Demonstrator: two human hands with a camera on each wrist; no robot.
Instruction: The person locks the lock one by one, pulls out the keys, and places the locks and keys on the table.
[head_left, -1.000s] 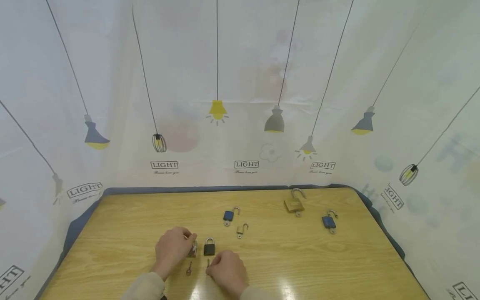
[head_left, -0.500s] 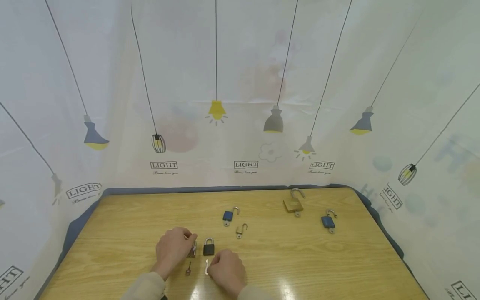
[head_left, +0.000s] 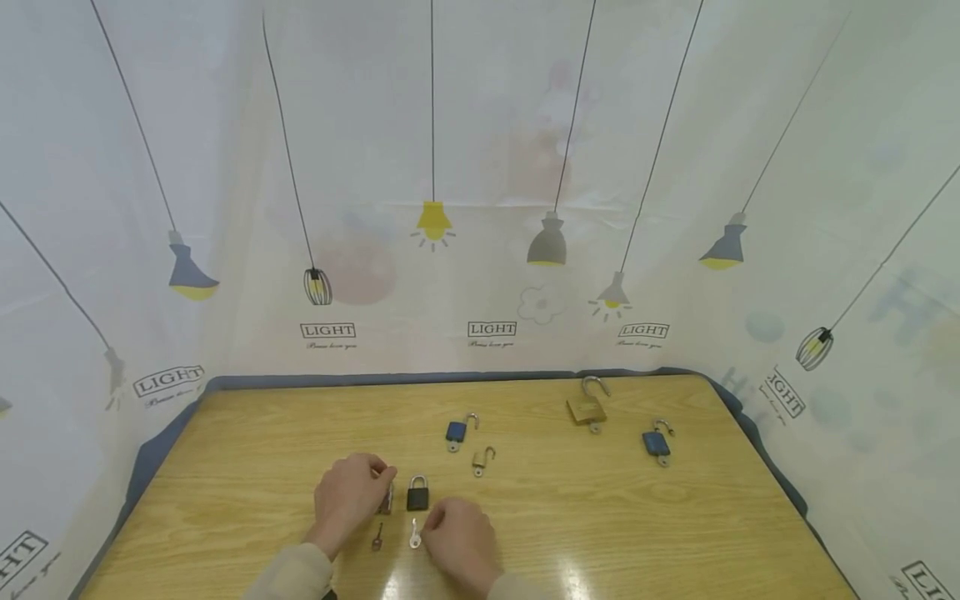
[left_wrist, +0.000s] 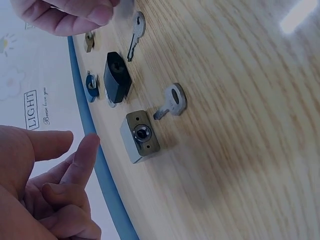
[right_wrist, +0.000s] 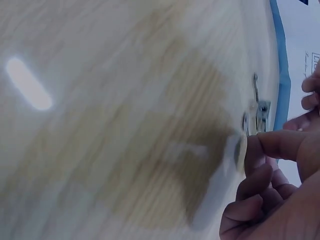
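My left hand (head_left: pixel 348 496) hovers over a small brass-ended padlock (left_wrist: pixel 142 132); the left wrist view shows thumb and fingers apart, holding nothing. A key (left_wrist: pixel 175 100) lies in front of that padlock's keyhole end. Beside it lies a black padlock (head_left: pixel 417 497) with its shackle closed. In front of the black padlock, a silver key (head_left: pixel 415 535) rests flat on the table. My right hand (head_left: pixel 459 537) is just right of this key, fingers loosely curled and holding nothing. In the right wrist view, its thumb and fingertips (right_wrist: pixel 255 150) are close together.
Farther back on the wooden table (head_left: pixel 247 450) lie a blue padlock (head_left: pixel 455 432) and a small brass padlock (head_left: pixel 479 460). A large brass padlock (head_left: pixel 586 410) and another blue one (head_left: pixel 656 443) lie at right. All have raised shackles. A lamp-printed curtain (head_left: pixel 405 292) surrounds the table.
My right hand has let go of the silver key and drawn slightly right. The key, earlier at its fingertips, now lies flat below the black padlock. My left hand has barely moved.
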